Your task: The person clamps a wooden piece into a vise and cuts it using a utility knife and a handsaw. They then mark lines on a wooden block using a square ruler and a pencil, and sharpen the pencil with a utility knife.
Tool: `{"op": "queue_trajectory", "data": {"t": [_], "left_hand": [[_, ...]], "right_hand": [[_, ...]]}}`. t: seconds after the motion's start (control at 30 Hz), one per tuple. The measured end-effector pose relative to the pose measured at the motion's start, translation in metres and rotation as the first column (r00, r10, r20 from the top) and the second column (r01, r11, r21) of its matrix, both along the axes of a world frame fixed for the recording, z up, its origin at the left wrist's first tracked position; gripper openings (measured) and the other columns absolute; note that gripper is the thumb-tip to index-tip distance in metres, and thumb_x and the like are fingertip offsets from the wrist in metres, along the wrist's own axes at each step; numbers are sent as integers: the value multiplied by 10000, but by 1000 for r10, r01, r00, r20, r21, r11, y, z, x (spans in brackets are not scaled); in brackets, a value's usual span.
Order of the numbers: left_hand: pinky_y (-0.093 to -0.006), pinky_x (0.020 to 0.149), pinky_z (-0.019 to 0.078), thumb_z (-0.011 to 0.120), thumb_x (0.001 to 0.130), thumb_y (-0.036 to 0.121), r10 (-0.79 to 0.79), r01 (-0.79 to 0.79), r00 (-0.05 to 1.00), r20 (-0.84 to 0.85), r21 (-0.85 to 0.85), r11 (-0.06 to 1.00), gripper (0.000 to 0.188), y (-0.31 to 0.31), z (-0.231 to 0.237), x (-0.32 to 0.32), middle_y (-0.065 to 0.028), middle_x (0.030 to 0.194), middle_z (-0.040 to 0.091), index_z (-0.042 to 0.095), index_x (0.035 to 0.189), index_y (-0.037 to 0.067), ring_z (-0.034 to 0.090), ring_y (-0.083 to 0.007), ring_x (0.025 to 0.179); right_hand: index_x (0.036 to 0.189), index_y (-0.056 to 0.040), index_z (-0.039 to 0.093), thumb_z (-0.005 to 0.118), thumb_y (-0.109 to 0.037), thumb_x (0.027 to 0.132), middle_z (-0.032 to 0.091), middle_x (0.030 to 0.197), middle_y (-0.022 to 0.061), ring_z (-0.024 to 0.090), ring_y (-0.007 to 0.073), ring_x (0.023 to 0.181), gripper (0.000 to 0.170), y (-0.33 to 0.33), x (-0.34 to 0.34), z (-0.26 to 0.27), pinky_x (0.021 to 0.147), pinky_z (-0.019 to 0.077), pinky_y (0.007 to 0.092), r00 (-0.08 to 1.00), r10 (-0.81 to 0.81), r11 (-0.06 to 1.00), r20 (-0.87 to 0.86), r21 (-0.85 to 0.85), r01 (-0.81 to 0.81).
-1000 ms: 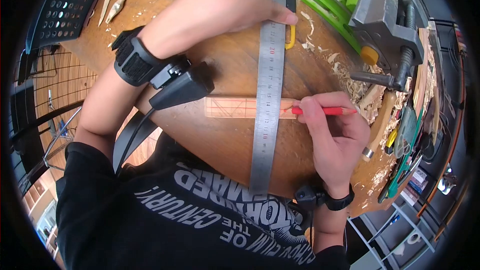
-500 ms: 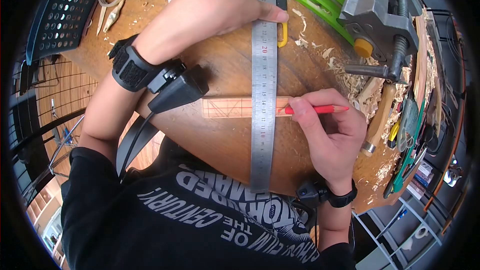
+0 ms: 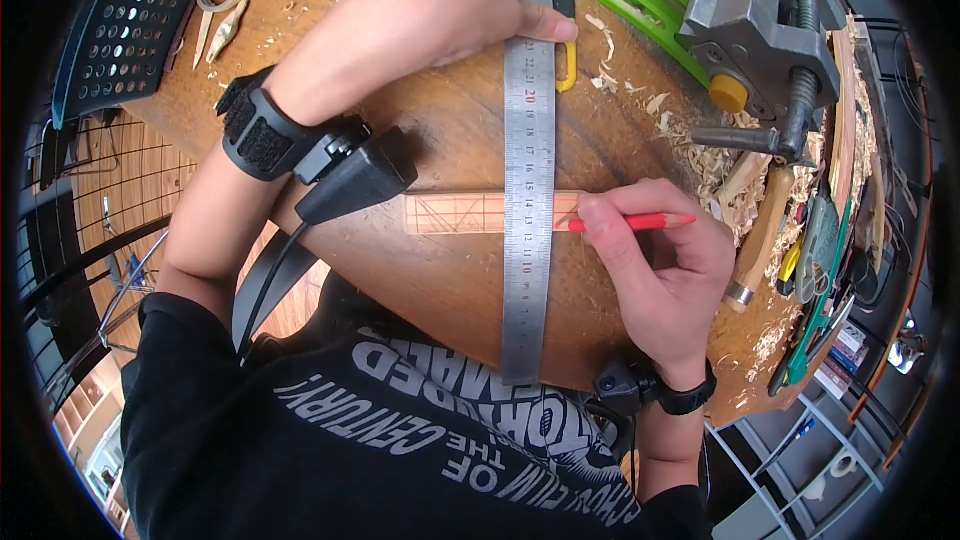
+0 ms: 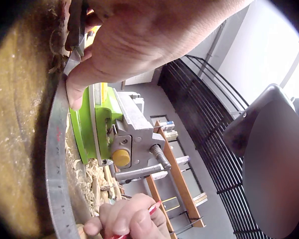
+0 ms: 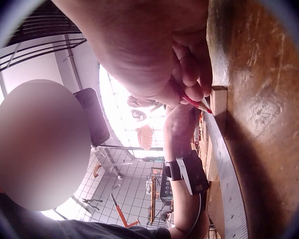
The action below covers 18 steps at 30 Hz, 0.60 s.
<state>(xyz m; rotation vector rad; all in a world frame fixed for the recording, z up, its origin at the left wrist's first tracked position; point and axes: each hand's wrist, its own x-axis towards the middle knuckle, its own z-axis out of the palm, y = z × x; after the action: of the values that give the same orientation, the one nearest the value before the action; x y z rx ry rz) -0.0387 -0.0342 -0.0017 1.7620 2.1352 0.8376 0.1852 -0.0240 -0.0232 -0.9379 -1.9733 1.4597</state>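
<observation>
A steel ruler (image 3: pixel 527 160) lies across a narrow wooden strip (image 3: pixel 455 214) marked with red lines. Near the ruler's far end, my left hand (image 3: pixel 450 15) presses on it, the thumb stretched straight across its edge; the other fingers are mostly hidden. My right hand (image 3: pixel 670 275) pinches a red pencil (image 3: pixel 655 222) between thumb and fingers, at the strip's right end. Seen from the right wrist, the red pencil tip (image 5: pixel 208 110) is right at the ruler's edge, over the wooden strip (image 5: pixel 219 102).
A grey vise (image 3: pixel 760 50) with a green base stands at the back right, among wood shavings (image 3: pixel 735 155). Along the right edge lie a wooden-handled tool (image 3: pixel 765 230) and several other tools. A yellow-and-black object (image 3: pixel 571 70) sits beside the left thumb. A perforated black rack (image 3: pixel 120 25) stands far left.
The head view has shifted slightly. My right hand has brought the pencil a little left, its tip closer to the ruler's edge. The left hand keeps its place on the ruler.
</observation>
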Motion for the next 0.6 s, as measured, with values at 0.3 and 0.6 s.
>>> {"op": "queue_trajectory", "data": {"t": [0.3, 0.6], "left_hand": [[-384, 886, 497, 858, 740, 294, -29, 28, 999, 30, 31, 999, 530, 6, -17, -13, -180, 1105, 645, 578, 1123, 56, 624, -322, 1060], [-384, 892, 493, 857, 740, 307, -2, 2, 1000, 25, 23, 1000, 539, 6, -17, -11, -179, 1104, 647, 577, 1130, 62, 621, -325, 1069]], "right_hand": [[841, -2, 714, 748, -32, 841, 725, 785, 64, 668, 93, 688, 46, 1, 0, 3, 629, 497, 212, 999, 45, 999, 12, 12, -45], [854, -2, 713, 754, -27, 834, 726, 800, 68, 676, 105, 700, 52, 2, 0, 4, 644, 502, 217, 999, 49, 998, 23, 31, -50]]}}
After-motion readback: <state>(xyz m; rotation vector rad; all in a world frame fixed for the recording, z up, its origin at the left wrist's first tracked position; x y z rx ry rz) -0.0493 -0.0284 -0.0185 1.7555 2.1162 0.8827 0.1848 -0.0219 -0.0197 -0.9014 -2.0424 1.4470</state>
